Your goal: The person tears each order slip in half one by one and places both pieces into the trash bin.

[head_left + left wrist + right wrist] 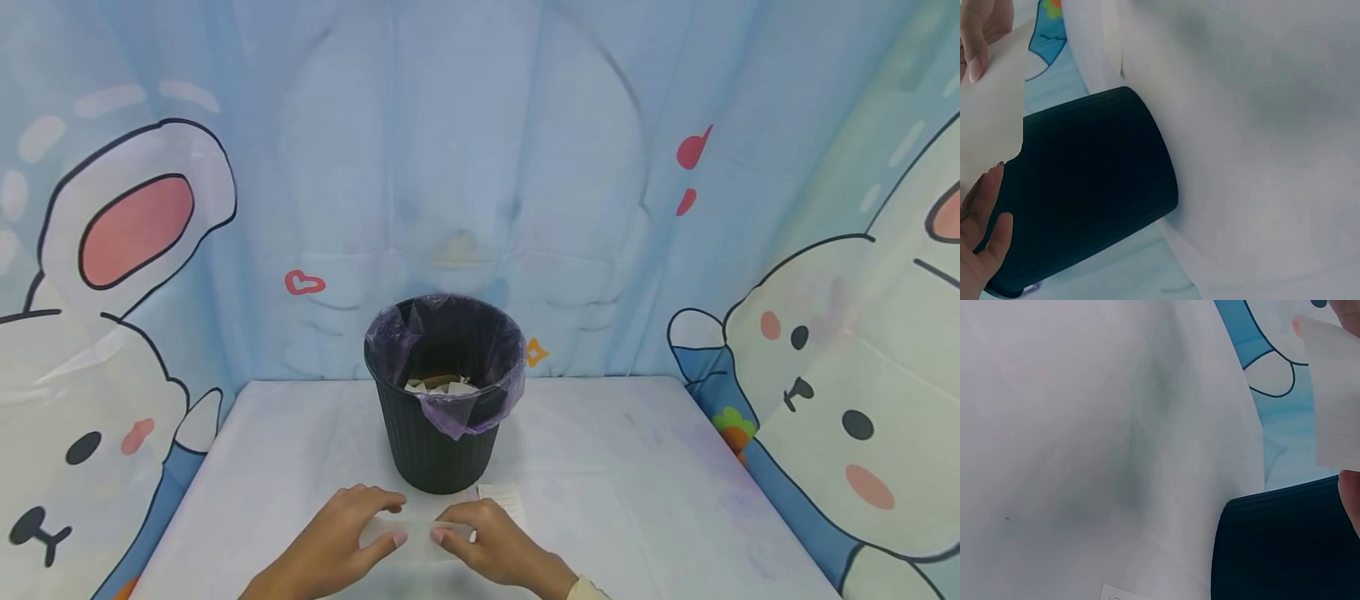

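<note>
A small white sheet of paper [420,537] spans the gap between my two hands, in front of the bin. My left hand [341,537] holds its left end with curved fingers; the exact contact is partly hidden. At the right end, the thumb and fingers of my right hand [495,542] pinch the sheet. Faint lines show on the paper [1338,419] in the right wrist view. Just behind the hands stands a black trash bin [438,454], upright, lined with a purple plastic bag [453,412].
Crumpled white paper [442,386] and something brown lie inside the bin. Another printed slip [504,500] lies flat on the white-covered table [637,475], right of the bin's base. A blue curtain [465,125] with cartoon rabbits hangs behind and along both sides.
</note>
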Tool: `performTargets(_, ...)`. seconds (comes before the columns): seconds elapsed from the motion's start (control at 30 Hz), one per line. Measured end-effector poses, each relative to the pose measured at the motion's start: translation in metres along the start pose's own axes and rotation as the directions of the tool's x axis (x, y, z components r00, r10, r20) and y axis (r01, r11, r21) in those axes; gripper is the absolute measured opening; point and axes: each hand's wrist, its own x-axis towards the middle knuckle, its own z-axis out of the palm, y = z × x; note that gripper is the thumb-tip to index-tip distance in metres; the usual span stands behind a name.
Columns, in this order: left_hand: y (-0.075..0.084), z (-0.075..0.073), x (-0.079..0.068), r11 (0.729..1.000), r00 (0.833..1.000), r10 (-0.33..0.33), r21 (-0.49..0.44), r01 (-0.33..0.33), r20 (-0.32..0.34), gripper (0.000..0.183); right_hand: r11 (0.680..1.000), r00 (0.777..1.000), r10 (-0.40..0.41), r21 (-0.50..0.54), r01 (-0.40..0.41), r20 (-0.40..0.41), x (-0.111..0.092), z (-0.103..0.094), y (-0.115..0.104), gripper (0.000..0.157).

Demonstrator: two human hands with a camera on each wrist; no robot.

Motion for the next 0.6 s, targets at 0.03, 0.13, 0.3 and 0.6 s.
performTargets(0.03, -0.0002, 0.0008, 0.0013, 1.000, 1.000, 0.014, -0.011, -0.014, 0.022, 0.039, 1.000, 1.000, -0.012, -0.005, 0.012, 0.001, -0.0001, 0.0001, -0.0003, 0.023)
performTargets(0.13, -0.0016, 0.0032, 0.0043, 0.997, 0.996, 0.062, -0.043, -0.060, 0.058, 0.032, 0.999, 0.999, -0.040, -0.009, 0.040, 0.004, -0.0002, 0.0007, -0.0007, 0.022)
performTargets(0.3, -0.0040, 0.0059, 0.0056, 0.992, 0.991, 0.121, -0.045, -0.118, 0.061, 0.022, 0.999, 0.999, -0.039, -0.017, 0.039, 0.022, -0.0009, 0.0018, -0.0004, 0.024)
performTargets(0.6, -0.0032, 0.0063, 0.0055, 0.990, 0.990, 0.136, -0.042, -0.134, 0.048, 0.019, 0.999, 0.999, -0.036, -0.036, 0.037, 0.014, -0.0021, 0.0025, -0.0031, 0.023)
